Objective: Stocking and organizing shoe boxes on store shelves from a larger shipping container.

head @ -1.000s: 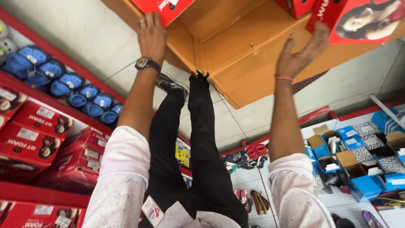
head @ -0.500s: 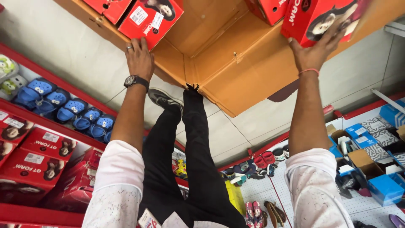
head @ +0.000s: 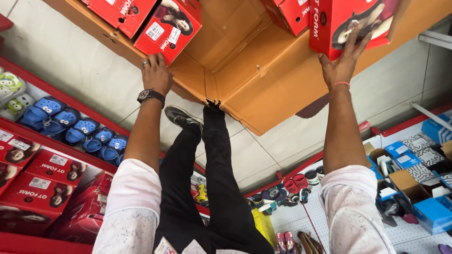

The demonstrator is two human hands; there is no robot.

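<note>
Reaching up the frame, both arms stretch from white patterned sleeves at the bottom edge toward a big brown carton (head: 263, 89) that fills the upper middle. Between the arms run black trouser legs, with one dark shoe (head: 181, 116) just under the carton's corner.

At upper left, the left hand (head: 157, 75), wearing a ring and a dark wristwatch (head: 150, 95), lies with its fingers spread flat on the carton's edge, fingertips touching the lower corner of a red shoebox (head: 169, 26) that rests tilted inside; it grips nothing. At upper right, the right hand (head: 341, 63), with a thin red band at the wrist, presses its palm and open fingers against the underside of another red shoebox (head: 348, 21), whose far side is cut off by the frame. More red boxes sit inside the carton between the two.

Farther off, blue clogs (head: 82, 129) line a red shelf at left above stacked red boxes (head: 33, 183); at right stand blue boxes (head: 433, 211) and sandals on a white pegboard.
</note>
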